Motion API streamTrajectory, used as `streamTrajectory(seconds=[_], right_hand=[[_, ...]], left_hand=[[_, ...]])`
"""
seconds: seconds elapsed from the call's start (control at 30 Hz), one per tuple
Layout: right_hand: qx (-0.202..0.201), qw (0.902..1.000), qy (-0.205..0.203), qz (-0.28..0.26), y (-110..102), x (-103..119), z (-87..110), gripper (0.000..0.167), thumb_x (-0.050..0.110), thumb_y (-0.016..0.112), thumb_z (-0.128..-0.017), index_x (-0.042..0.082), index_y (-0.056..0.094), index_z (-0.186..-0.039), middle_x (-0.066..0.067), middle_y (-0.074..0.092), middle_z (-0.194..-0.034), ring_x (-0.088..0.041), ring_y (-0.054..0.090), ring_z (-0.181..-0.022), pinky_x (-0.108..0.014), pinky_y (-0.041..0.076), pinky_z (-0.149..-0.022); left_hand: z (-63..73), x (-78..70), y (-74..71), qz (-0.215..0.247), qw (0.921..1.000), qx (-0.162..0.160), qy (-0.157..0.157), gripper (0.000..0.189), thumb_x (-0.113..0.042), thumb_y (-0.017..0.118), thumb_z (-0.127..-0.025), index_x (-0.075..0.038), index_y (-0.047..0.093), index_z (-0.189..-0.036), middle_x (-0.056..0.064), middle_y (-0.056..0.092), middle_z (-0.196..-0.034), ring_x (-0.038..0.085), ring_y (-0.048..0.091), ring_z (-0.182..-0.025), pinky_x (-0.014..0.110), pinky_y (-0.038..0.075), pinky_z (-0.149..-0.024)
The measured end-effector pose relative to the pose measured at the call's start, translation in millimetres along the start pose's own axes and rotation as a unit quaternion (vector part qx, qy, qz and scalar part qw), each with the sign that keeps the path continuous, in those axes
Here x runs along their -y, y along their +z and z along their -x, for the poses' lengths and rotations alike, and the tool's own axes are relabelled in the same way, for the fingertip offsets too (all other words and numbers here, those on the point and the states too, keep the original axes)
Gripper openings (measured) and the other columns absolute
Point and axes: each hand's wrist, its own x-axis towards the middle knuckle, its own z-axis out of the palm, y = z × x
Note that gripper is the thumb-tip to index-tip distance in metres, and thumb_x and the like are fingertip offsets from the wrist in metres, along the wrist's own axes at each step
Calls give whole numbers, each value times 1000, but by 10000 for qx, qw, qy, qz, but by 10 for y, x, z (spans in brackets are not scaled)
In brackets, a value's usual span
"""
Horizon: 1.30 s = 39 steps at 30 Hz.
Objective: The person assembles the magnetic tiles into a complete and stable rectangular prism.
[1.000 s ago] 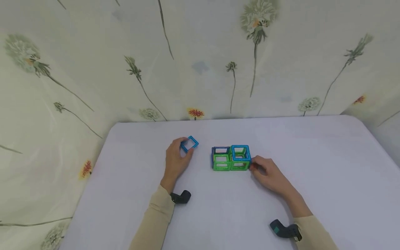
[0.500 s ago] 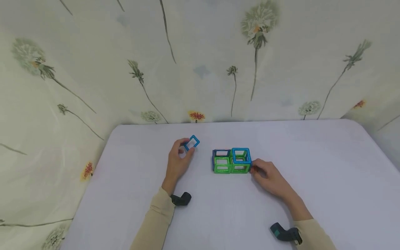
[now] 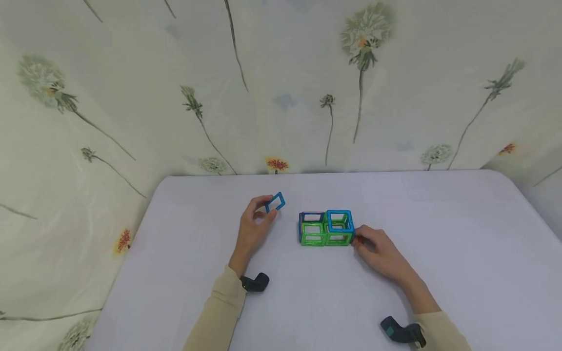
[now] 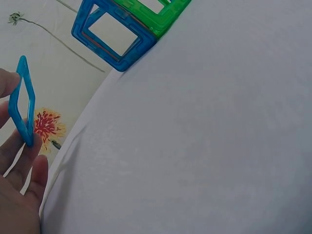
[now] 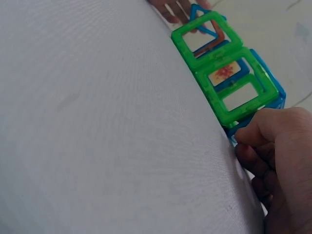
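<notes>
My left hand (image 3: 252, 234) pinches a blue see-through square magnetic tile (image 4: 20, 127) by its edges between thumb and fingers, above the table. The tile is tilted, with an open middle. Right of it stands a magnetic-tile structure (image 3: 325, 239) of two joined box shapes, with green tiles in front and blue ones at the ends. A light blue tile (image 3: 340, 230) tops the right box; the left box shows an open top. At the structure's right end, my right hand (image 3: 384, 253) grips the low edge with curled thumb and forefinger; the other fingertips are partly hidden.
A white-covered table (image 3: 316, 302) lies under both hands. Behind it and to the left hangs a pale curtain (image 3: 285, 97) printed with dandelions. A dark camera mount (image 3: 256, 282) sits at the left wrist, another mount (image 3: 401, 331) at the right.
My left hand has moved slightly right toward the structure, and its blue tile has turned to a narrower, steeper angle. My right hand has kept its place at the structure's right end.
</notes>
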Motion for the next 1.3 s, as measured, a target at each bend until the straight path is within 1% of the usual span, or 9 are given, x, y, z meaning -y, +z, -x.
streamTrajectory(seconds=[0.13,0.23,0.43,0.57,0.73,0.9,1.07,1.17,1.3], right_hand=[[-14,10000,-31,-22,47,-221,21,25,-9,57,-85,11,65,-97,3,68,-85,-9,55,-75,-16,44,-75],[30,10000,-41,-37,81,-381,40,26,-6,57,-87,17,64,-99,8,67,-87,-5,55,-77,-16,45,-76],[-62,9999,-14,86,82,-371,64,27,-5,59,-86,18,64,-99,9,67,-87,-4,55,-78,-15,44,-76],[-94,9997,-212,12,89,-385,59,26,-6,60,-85,15,65,-100,6,67,-87,-7,54,-76,-15,44,-74],[-19,9997,-208,-87,94,-377,35,26,-4,60,-87,15,64,-103,5,68,-89,-7,54,-77,-15,44,-75],[77,10000,-51,-5,93,-353,33,25,-4,59,-88,15,64,-104,6,69,-91,-6,54,-78,-15,45,-77],[13,10000,-79,-10,58,-197,15,24,-9,58,-85,7,65,-101,-1,69,-88,-10,54,-75,-16,44,-74],[-4,9999,-144,-10,23,-68,5,23,-12,58,-84,3,65,-100,-4,69,-87,-12,54,-74,-17,45,-73],[-15,9999,-100,26,1,7,1,22,-12,58,-84,2,65,-100,-5,69,-87,-13,54,-74,-16,45,-74]], left_hand=[[-4,-15,3,133,9999,93,10,40,-18,64,-90,-6,54,-127,8,58,-130,22,51,-123,48,46,-93],[12,-125,-15,170,9998,115,-1,40,-15,64,-90,-1,54,-126,13,58,-129,27,51,-122,52,45,-93],[15,-150,-2,192,9995,210,168,40,-13,64,-89,0,54,-126,16,57,-130,27,50,-121,55,44,-92],[12,-137,0,92,9992,209,325,39,-11,65,-88,0,54,-125,15,57,-130,26,51,-120,55,44,-90],[31,-142,5,71,9984,209,521,37,-9,64,-88,1,55,-123,16,57,-130,26,51,-119,56,44,-90],[75,-178,43,44,9975,394,589,36,-8,64,-88,1,55,-122,17,56,-131,27,51,-122,56,44,-91],[97,-182,98,-49,9960,507,732,36,-7,63,-88,2,55,-122,18,56,-130,29,51,-121,54,45,-90],[90,-101,140,-67,9953,477,841,36,-8,64,-88,1,55,-122,17,57,-130,28,52,-120,53,46,-89],[74,57,205,-171,9950,468,862,36,-13,65,-88,-9,56,-123,7,57,-132,20,52,-121,48,47,-90]])
